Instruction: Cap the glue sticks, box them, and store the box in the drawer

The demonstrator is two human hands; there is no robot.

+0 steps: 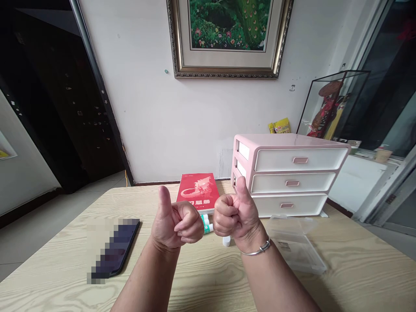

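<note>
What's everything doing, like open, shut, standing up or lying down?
Left hand: curled into a fist, thumb up
Right hand: curled into a fist, thumb up
Drawers: all three shut
Clear box: open
Book: closed, lying flat
Phone: lying flat, partly blurred out
Small tubes: lying down, partly hidden
Picture: hanging up

White wall (146, 108) bearing a framed picture (230, 26). Left: dark door (65, 108) and tiled floor (65, 210). Right: glass display case (304, 106).
</note>
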